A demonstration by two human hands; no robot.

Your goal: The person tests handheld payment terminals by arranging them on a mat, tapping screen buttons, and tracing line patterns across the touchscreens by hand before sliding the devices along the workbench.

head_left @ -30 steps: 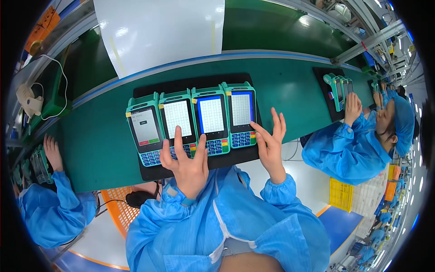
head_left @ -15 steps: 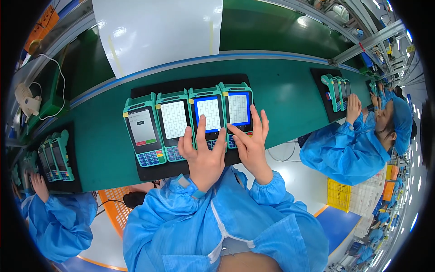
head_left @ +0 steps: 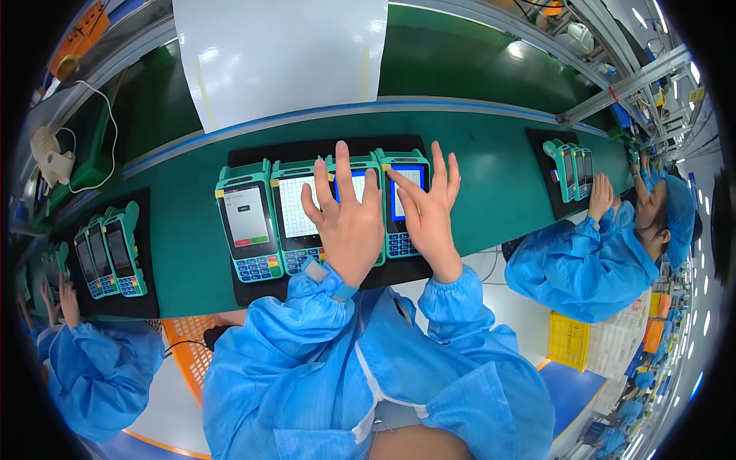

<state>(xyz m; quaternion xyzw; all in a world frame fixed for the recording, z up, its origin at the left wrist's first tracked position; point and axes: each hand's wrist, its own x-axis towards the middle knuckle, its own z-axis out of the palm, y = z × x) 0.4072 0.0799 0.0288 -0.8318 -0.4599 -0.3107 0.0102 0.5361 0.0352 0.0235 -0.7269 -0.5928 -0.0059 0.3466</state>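
Observation:
Several green card payment terminals stand side by side in a row on a black mat (head_left: 268, 291). The leftmost terminal (head_left: 250, 218) shows a pale screen with a red and a green button. Beside it, another terminal (head_left: 294, 211) displays a white grid. My left hand (head_left: 349, 226) is held with fingers spread over the third terminal (head_left: 359, 184), hiding most of its blue-edged screen. At the rightmost terminal (head_left: 399, 244), my right hand (head_left: 431, 218) has its fingers stretched, one fingertip at the screen's upper left corner. Neither hand holds anything.
The green bench (head_left: 491, 169) also carries terminals (head_left: 115, 257) at left and more terminals (head_left: 573, 170) at right, with a co-worker (head_left: 606, 245) there. Another person (head_left: 100, 376) sits at left. A white sheet (head_left: 284, 61) hangs ahead. Orange and yellow baskets (head_left: 569, 337) stand below.
Both hands have moved up the terminals, away from me. The right fingertip has gone from the screen's lower left to its upper left; the blue-edged grids now show less.

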